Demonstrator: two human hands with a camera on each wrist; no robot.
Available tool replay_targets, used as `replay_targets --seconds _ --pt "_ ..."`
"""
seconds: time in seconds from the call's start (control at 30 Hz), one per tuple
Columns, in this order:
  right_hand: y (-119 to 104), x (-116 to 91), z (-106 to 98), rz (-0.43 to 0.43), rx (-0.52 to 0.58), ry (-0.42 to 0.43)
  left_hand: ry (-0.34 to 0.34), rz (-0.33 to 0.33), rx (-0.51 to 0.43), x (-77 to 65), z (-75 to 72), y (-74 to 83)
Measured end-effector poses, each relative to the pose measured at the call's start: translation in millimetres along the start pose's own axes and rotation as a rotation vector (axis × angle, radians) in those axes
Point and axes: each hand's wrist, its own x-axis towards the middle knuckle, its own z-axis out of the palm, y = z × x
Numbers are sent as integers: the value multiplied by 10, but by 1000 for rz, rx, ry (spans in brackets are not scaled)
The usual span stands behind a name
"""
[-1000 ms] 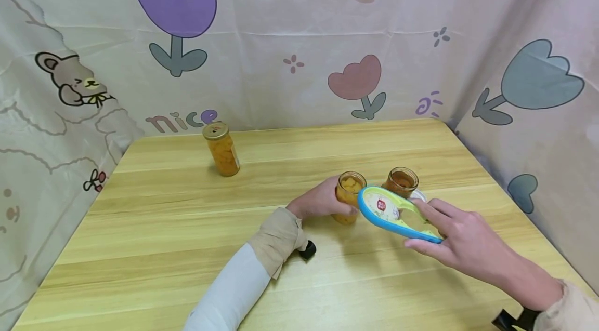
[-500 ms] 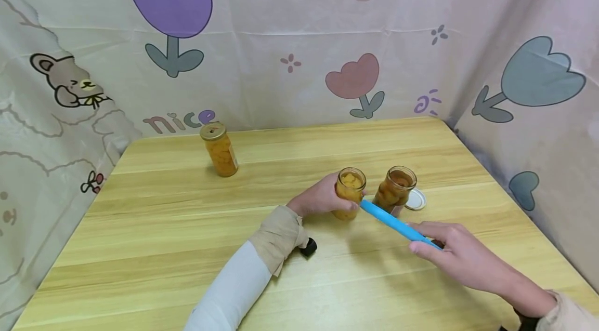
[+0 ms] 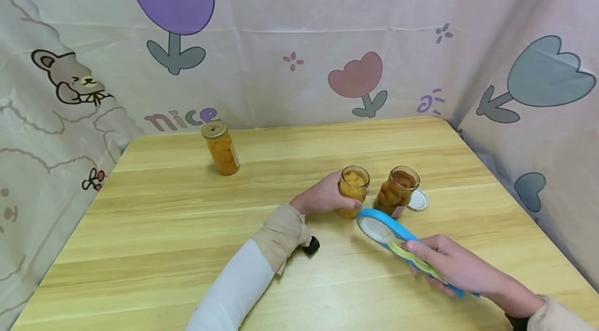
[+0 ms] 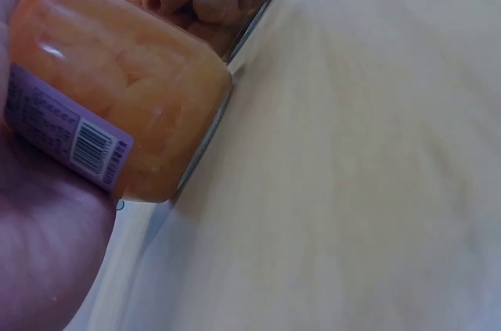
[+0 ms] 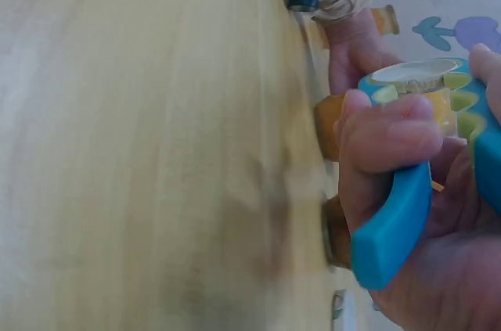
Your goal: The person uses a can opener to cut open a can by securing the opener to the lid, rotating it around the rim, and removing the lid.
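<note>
My left hand [image 3: 323,197] grips a lidless glass jar [image 3: 351,193] of yellow-orange fruit pieces, upright on the table. In the left wrist view, the jar [image 4: 156,96] shows a purple label with a barcode beside my palm. My right hand [image 3: 449,263] holds a blue and green jar opener [image 3: 398,227], its rounded end near the gripped jar's lower front. A round lid [image 3: 376,228] sits inside that end, its pale underside showing. In the right wrist view, my fingers curl round the blue handles of the opener [image 5: 391,229].
Right of the gripped jar stands another lidless jar [image 3: 392,197] with brown, holed fruits. A white lid [image 3: 419,200] lies on the wooden table [image 3: 164,248] just beside it. Far left at the back is a jar [image 3: 223,153] with its gold lid on. A printed cloth [image 3: 262,81] hangs behind.
My right hand has drawn lower, turning the jar opener edge-on and then over, so the lid's pale inside shows instead of its printed top. My left hand stays on the jar.
</note>
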Motion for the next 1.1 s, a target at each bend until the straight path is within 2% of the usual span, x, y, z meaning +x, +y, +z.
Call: replay_targets --seconds 0.17,0.4,0.6,0.8,1.1 --pt "82 35 -16 38 180 -88 6 -2 -9 15 0 2" --pt "152 47 -16 137 321 -79 27 -9 -5 46 10 2" --pt "158 76 12 160 471 -82 47 -9 -19 10 34 183" --pt "186 109 45 154 546 -103 42 -10 -23 7 42 231" --pt "217 167 49 220 632 -89 39 0 -29 34 41 208"
